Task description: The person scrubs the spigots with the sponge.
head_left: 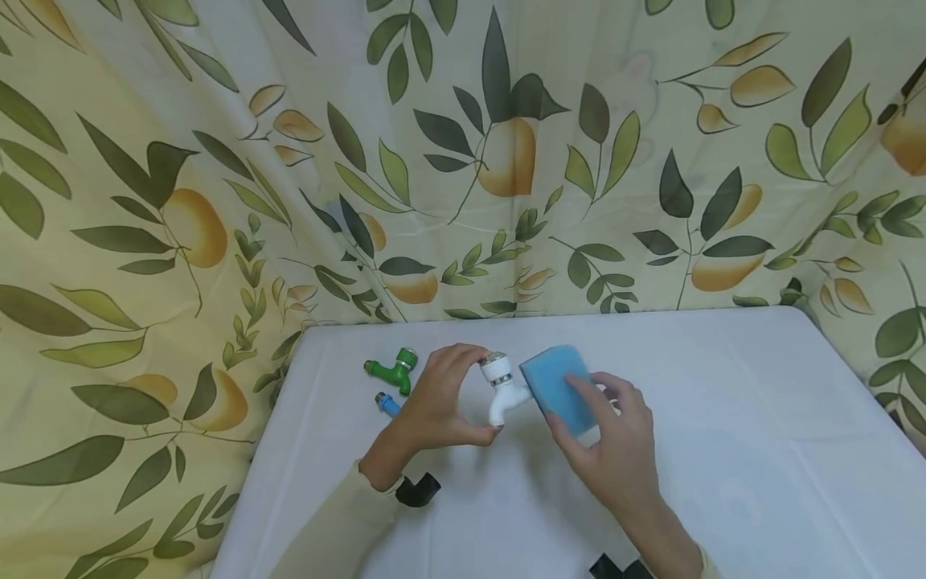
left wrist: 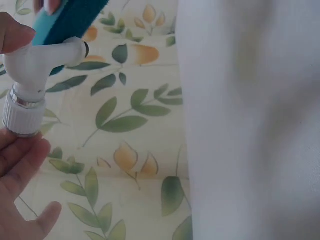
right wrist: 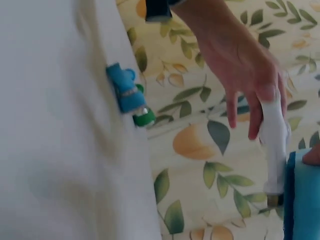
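From the head view, the left hand [head_left: 437, 402] curls its fingers round a white tap [head_left: 501, 388], lifted just above the white counter [head_left: 723, 418]. The right hand [head_left: 615, 438] grips a blue sponge [head_left: 559, 386] pressed against the tap's side. A green tap [head_left: 394, 370] and a blue tap [head_left: 387, 404] lie beside the left wrist (both untouched).

The left wrist view shows the white tap [left wrist: 35, 70], ribbed end down on the fingers [left wrist: 20, 155], sponge [left wrist: 65, 20] above.

The right wrist view shows the left hand [right wrist: 245, 65] reaching down, fingertips pinching the tap [right wrist: 274, 145].
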### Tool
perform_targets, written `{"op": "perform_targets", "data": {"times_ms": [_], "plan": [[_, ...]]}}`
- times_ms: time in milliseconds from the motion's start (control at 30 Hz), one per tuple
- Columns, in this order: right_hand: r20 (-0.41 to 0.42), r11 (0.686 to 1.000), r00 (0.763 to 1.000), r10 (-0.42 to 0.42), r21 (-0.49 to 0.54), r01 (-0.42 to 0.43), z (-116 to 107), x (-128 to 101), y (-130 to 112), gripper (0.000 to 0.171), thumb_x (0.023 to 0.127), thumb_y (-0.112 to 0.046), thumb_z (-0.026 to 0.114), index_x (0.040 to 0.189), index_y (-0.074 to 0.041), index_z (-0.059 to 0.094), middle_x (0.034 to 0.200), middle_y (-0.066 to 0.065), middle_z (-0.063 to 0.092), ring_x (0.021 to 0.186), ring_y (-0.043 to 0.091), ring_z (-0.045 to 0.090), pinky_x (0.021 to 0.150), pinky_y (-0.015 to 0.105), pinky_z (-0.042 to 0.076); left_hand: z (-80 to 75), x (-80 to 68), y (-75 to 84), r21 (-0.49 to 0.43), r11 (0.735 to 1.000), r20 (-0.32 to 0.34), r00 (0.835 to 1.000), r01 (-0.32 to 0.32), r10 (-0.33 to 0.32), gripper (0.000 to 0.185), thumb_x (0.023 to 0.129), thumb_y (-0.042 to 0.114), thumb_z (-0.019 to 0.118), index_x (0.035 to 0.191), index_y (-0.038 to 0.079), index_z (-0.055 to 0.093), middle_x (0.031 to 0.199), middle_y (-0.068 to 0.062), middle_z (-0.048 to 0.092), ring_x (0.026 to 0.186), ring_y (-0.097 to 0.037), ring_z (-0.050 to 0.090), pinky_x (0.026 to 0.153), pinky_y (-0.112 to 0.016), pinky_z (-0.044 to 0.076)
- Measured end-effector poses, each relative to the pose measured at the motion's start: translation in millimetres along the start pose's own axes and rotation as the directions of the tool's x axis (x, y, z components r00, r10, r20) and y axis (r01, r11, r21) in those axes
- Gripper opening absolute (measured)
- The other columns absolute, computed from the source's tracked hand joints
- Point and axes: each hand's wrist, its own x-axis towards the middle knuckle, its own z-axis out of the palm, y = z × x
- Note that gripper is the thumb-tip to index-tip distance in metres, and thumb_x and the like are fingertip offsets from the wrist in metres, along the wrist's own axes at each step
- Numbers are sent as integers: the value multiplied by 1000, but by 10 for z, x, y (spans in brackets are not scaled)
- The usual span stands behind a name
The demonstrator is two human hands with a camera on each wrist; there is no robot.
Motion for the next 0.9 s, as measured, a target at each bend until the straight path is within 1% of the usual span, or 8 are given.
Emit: {"op": "perform_targets", "data": {"times_ms": [133, 200, 300, 467, 533, 700, 800, 900], "plan": [[-19, 997, 997, 76, 17, -75, -32, 43, 25, 54, 74, -23, 85, 124, -11, 70, 122, 23, 59, 107, 40, 58, 78, 56, 46, -9, 1, 12, 13, 1000, -17, 1000, -4, 5, 83, 62, 44, 91, 131, 11, 57, 129, 0, 61, 123, -17, 54, 107, -50, 44], [-9, 996, 996, 85, 22, -85, -32, 40, 6, 54, 74, -23, 85, 124, -11, 70, 122, 23, 58, 107, 40, 58, 78, 57, 47, 4, 4, 15, 14, 1000, -23, 1000, -10, 10, 83, 62, 45, 91, 131, 11, 57, 128, 0, 61, 123, -16, 55, 107, -50, 44], [25, 999, 999, 41, 22, -42, -14, 12, -61, 55, 73, -24, 87, 124, -13, 70, 121, 21, 60, 103, 36, 58, 75, 55, 50, 42, 7, 19, 22, 1000, -26, 999, -19, 20, 83, 63, 46, 90, 131, 12, 57, 128, 1, 61, 124, -16, 55, 109, -49, 43], [80, 996, 993, -84, 33, 82, 19, -33, -145, 55, 74, -32, 87, 124, -16, 70, 121, 16, 63, 97, 29, 58, 75, 50, 46, 103, 2, 27, 40, 999, -28, 999, -34, 35, 83, 63, 47, 88, 132, 12, 57, 130, 1, 61, 125, -16, 55, 110, -49, 43], [84, 996, 993, -80, 38, 77, 20, -29, -140, 54, 74, -33, 86, 124, -17, 70, 122, 14, 63, 98, 28, 58, 76, 49, 43, 115, 4, 28, 48, 998, -32, 999, -37, 38, 84, 63, 47, 88, 132, 12, 56, 129, 0, 61, 125, -16, 55, 110, -49, 43], [62, 998, 998, -29, 60, 25, 18, -6, -115, 54, 71, -24, 86, 123, -17, 71, 118, 14, 63, 100, 29, 58, 77, 52, 44, 133, 33, 39, 86, 996, -19, 999, -31, 33, 84, 64, 49, 87, 133, 12, 56, 129, 0, 61, 124, -15, 55, 110, -50, 42], [40, 998, 999, -34, 45, 32, 22, 5, -112, 52, 71, -24, 85, 121, -16, 72, 115, 15, 64, 98, 30, 59, 75, 51, 44, 143, 45, 62, 121, 993, -3, 1000, -14, 15, 84, 64, 51, 86, 133, 12, 56, 128, 0, 62, 122, -14, 56, 111, -52, 41], [13, 998, 998, -58, -8, 58, 16, 27, -96, 49, 72, -28, 83, 118, -14, 73, 112, 16, 65, 92, 31, 58, 72, 49, 41, 159, 52, 91, 179, 984, 9, 1000, -10, 9, 84, 64, 54, 85, 131, 12, 57, 127, 1, 63, 120, -14, 57, 111, -53, 42]]}}
